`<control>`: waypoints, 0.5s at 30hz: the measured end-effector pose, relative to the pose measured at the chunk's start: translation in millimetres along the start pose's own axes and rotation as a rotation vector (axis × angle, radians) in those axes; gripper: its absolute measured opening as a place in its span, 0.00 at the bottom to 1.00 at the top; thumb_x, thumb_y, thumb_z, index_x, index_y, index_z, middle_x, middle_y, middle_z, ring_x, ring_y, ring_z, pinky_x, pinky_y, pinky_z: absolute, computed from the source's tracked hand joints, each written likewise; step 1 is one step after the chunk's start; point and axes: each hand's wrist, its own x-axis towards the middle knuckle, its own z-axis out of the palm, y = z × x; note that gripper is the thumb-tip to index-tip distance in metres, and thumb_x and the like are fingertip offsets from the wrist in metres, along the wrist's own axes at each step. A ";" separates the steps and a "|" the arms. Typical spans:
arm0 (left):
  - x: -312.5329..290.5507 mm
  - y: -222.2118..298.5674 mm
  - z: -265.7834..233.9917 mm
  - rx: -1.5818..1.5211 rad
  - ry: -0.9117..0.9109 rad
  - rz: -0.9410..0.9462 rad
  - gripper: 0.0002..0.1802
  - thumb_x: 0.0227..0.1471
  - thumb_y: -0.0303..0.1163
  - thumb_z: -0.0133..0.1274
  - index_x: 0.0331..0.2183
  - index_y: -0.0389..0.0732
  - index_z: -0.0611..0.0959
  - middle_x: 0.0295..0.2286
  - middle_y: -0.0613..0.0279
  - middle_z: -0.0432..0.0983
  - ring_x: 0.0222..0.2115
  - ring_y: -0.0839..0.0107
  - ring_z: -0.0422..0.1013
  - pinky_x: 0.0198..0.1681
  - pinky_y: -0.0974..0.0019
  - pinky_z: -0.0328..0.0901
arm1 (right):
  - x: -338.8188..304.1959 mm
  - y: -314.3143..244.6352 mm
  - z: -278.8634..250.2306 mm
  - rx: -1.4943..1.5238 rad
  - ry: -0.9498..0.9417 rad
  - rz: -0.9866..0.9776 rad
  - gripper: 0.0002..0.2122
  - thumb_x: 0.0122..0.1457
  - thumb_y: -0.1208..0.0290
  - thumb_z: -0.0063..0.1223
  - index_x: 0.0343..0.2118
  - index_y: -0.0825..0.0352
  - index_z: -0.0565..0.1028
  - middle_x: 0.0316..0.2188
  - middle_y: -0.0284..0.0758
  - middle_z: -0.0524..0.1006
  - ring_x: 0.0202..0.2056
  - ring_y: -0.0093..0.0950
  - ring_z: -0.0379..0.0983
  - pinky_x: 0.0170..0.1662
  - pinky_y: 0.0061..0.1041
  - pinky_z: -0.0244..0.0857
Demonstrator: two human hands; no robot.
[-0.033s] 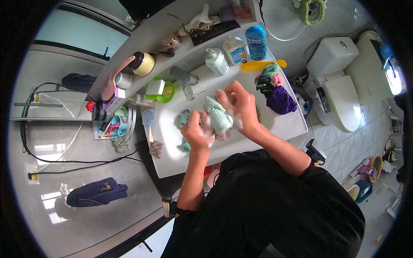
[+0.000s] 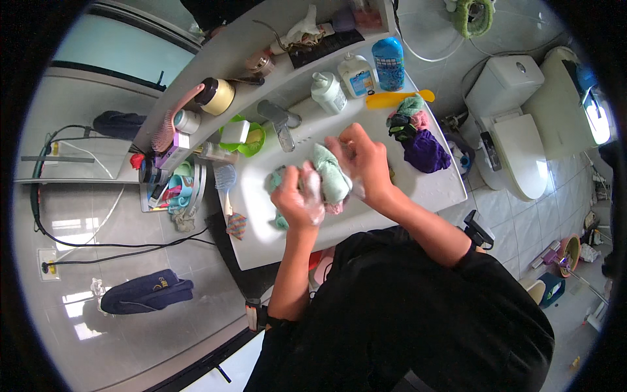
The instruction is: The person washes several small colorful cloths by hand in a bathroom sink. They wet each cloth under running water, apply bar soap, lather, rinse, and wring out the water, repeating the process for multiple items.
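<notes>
Over the white sink (image 2: 255,245), both my hands are closed on a bunched, soapy pale green cloth (image 2: 332,175) with pink fabric showing at its edges. My left hand (image 2: 298,198) has white suds on its fingers and grips the near-left side. My right hand (image 2: 364,159) is curled round the far-right side. Whether this is one piece or two cannot be made out. Beside my left hand, a wet teal cloth (image 2: 281,222) lies in the basin. On the sink's right rim sits a pile of fabric, with a dark purple cloth (image 2: 426,153) at its near end.
Behind the basin stand a grey faucet (image 2: 285,134), a white pump bottle (image 2: 329,93), a second white bottle (image 2: 356,76) and a blue bottle (image 2: 390,65). A green bowl (image 2: 253,145), a blue brush (image 2: 226,179) and a yellow paddle-like tool (image 2: 400,98) lie along the rim. A toilet (image 2: 519,157) stands right.
My hands have shifted slightly against each other around the bunched cloth. More pink fabric shows by my left fingers, and the pale green part has turned a little.
</notes>
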 end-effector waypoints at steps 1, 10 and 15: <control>3.7 4.9 -3.3 -0.039 0.012 -0.053 0.18 0.55 0.31 0.52 0.18 0.38 0.65 0.13 0.65 0.59 0.18 0.79 0.54 0.19 0.67 0.53 | -0.9 1.5 -1.3 -0.049 -0.008 -0.172 0.09 0.52 0.72 0.58 0.29 0.68 0.69 0.20 0.43 0.75 0.19 0.38 0.74 0.24 0.33 0.67; 4.5 13.7 8.1 0.201 -0.113 -0.069 0.16 0.52 0.32 0.57 0.20 0.38 0.69 0.12 0.51 0.65 0.14 0.56 0.64 0.20 0.56 0.59 | 12.2 5.0 -4.8 0.149 -0.152 0.083 0.12 0.56 0.65 0.59 0.28 0.68 0.70 0.19 0.43 0.75 0.15 0.35 0.71 0.21 0.31 0.66; 4.1 6.0 14.6 0.249 -0.134 -0.007 0.13 0.53 0.31 0.56 0.22 0.38 0.71 0.14 0.48 0.68 0.17 0.46 0.67 0.22 0.53 0.60 | 10.3 -0.1 -13.0 0.616 -0.217 0.393 0.16 0.60 0.59 0.57 0.30 0.69 0.69 0.21 0.35 0.74 0.19 0.21 0.71 0.14 0.22 0.60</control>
